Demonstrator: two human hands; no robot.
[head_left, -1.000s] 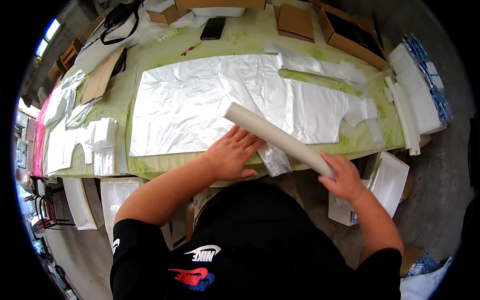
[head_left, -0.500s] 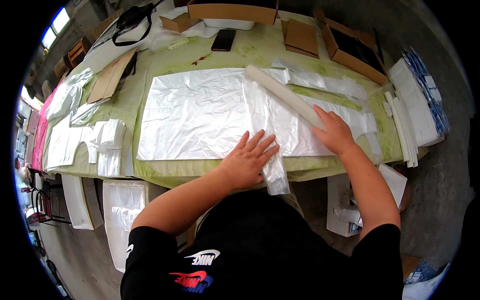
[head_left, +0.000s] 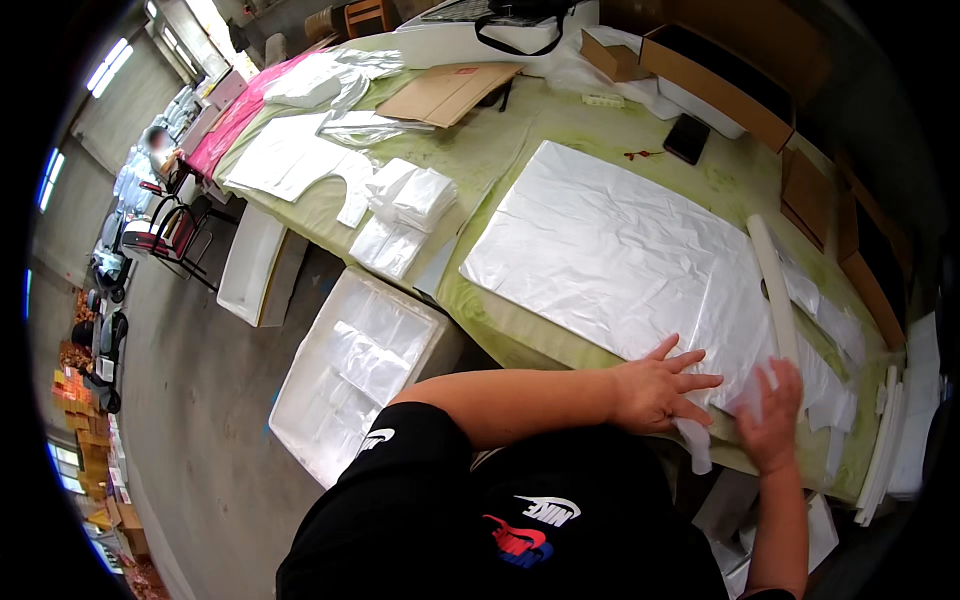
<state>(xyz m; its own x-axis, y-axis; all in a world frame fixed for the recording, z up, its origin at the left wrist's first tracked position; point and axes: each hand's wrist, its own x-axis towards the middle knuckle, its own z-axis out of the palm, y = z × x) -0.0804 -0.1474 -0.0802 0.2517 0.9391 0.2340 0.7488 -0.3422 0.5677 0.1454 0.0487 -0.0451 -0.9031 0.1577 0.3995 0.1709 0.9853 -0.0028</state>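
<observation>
A stack of flat white plastic bags [head_left: 590, 250] covers the middle of the table. My left hand [head_left: 655, 388] lies on its near edge with fingers spread. A narrow folded end of plastic [head_left: 694, 447] hangs over the table edge below that hand. My right hand [head_left: 772, 412] is just to the right, its fingers curled on a thin translucent plastic bag [head_left: 745, 388], though the grip is slightly blurred. A long whitish tube [head_left: 770, 275] rests slantwise on the bags, its near end by my right fingertips.
Folded white bags [head_left: 410, 205] sit on the table's left, near a cardboard sheet [head_left: 450, 92]. A dark phone [head_left: 686, 138] and open cardboard boxes [head_left: 720, 75] are at the back. Below the table edge stands a white bin [head_left: 345, 375] with bags; whitish tubes [head_left: 876, 445] lie at far right.
The view has turned left, bringing more floor into sight. My right hand has left the tube and moved nearer to me, beside my left hand. The tube stays on the bags.
</observation>
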